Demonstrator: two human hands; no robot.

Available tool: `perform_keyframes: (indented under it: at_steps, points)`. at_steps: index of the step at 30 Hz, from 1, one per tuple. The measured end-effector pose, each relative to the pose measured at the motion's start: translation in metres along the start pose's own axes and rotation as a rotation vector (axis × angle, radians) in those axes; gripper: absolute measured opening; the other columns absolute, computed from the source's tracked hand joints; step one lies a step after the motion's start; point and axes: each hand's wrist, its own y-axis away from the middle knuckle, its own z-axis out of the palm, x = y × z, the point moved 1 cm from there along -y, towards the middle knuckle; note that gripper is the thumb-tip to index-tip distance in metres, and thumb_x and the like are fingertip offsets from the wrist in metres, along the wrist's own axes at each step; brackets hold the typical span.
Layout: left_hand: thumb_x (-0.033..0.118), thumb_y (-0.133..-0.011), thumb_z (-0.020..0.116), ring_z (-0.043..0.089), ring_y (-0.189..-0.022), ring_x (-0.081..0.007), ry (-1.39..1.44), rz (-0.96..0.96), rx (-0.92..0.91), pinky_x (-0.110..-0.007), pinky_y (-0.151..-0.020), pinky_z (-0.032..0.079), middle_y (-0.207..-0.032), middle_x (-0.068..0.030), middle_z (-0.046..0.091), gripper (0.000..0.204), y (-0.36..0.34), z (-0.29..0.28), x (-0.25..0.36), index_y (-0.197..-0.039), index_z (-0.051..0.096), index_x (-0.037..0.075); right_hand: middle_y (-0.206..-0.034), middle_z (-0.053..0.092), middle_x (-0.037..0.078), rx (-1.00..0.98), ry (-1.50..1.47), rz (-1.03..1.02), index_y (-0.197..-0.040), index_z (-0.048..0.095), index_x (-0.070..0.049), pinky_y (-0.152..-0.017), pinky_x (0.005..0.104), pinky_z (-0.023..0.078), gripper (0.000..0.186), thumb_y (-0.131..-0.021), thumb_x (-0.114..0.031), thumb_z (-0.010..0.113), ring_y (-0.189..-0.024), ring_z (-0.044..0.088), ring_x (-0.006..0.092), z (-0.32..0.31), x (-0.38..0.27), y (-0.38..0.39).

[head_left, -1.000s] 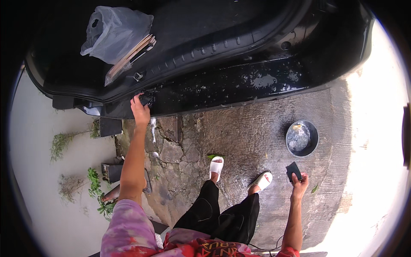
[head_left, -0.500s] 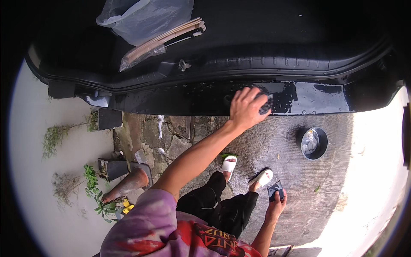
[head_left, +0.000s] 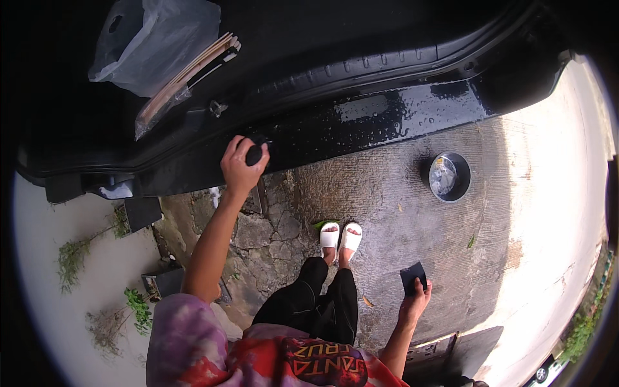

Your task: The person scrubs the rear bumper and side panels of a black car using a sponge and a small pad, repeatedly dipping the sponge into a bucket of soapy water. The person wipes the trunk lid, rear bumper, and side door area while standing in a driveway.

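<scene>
My left hand (head_left: pixel 238 169) is closed around a dark, rounded pad (head_left: pixel 255 153), pressed to the left part of the wet black bumper (head_left: pixel 309 143). What the pad is made of I cannot make out. Water drops cover the bumper to the right of that hand. Low on the right, away from the car, my right hand (head_left: pixel 416 303) grips a thin, dark, flat rectangular piece (head_left: pixel 413 278) between thumb and fingers. Its exact kind does not show.
In the open car boot lie a clear plastic bag (head_left: pixel 161 48) and some wooden sticks (head_left: pixel 187 77) in a sleeve. A dark round bucket (head_left: pixel 459 177) with something pale inside stands on the wet concrete. Potted plants (head_left: pixel 143 213) line the wall at left.
My left hand has moved left along the bumper with the pad. The view has shifted right and my feet are now close together. My right hand still holds the flat piece.
</scene>
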Motion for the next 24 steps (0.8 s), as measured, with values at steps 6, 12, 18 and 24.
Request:
perform_keyframes:
  at_steps: [6,12,18,24]
  points:
    - [0.021,-0.086,0.081,0.067,-0.077,-0.0372,-0.136,-0.168,0.285,-0.042,-0.073,0.051,-0.083,-0.0194,0.066,0.029,-0.005,-0.065,-0.038,-0.09,0.066,-0.004,-0.099,0.061,0.006,0.29,-0.068,0.249,-0.105,0.054,-0.016,-0.082,0.0425,0.056,0.021,-0.087,-0.008,0.049,-0.095,0.064,0.0245,-0.047,0.022,0.005]
    - [0.023,-0.082,0.086,0.067,-0.076,-0.0329,0.212,0.162,-0.005,-0.036,-0.072,0.052,-0.085,-0.0156,0.067,0.032,-0.142,0.0,0.132,-0.088,0.068,-0.002,-0.139,0.061,0.011,-0.058,0.162,-0.03,-0.144,0.058,-0.017,-0.099,0.0455,0.053,0.04,-0.106,-0.019,0.046,-0.125,0.06,0.0246,0.071,-0.037,-0.06]
    - [0.041,-0.083,0.085,0.068,-0.093,-0.0372,0.051,0.325,-0.064,-0.041,-0.081,0.054,-0.101,-0.0156,0.069,0.045,-0.215,0.035,0.118,-0.104,0.069,0.005,-0.129,0.069,0.013,-0.028,0.707,-1.269,-0.126,0.07,-0.006,-0.105,0.0422,0.047,0.034,-0.093,-0.004,0.063,-0.121,0.065,0.0316,0.284,-0.192,-0.116]
    - [0.039,-0.088,0.081,0.066,-0.103,-0.0363,0.089,0.25,-0.183,-0.042,-0.088,0.052,-0.11,-0.0144,0.067,0.042,-0.197,0.035,0.049,-0.112,0.067,0.008,-0.17,0.024,0.017,-0.006,1.288,-1.316,-0.156,0.038,0.002,-0.117,0.0747,0.014,0.081,-0.099,-0.055,0.052,-0.158,0.019,0.0362,0.394,-0.076,-0.05]
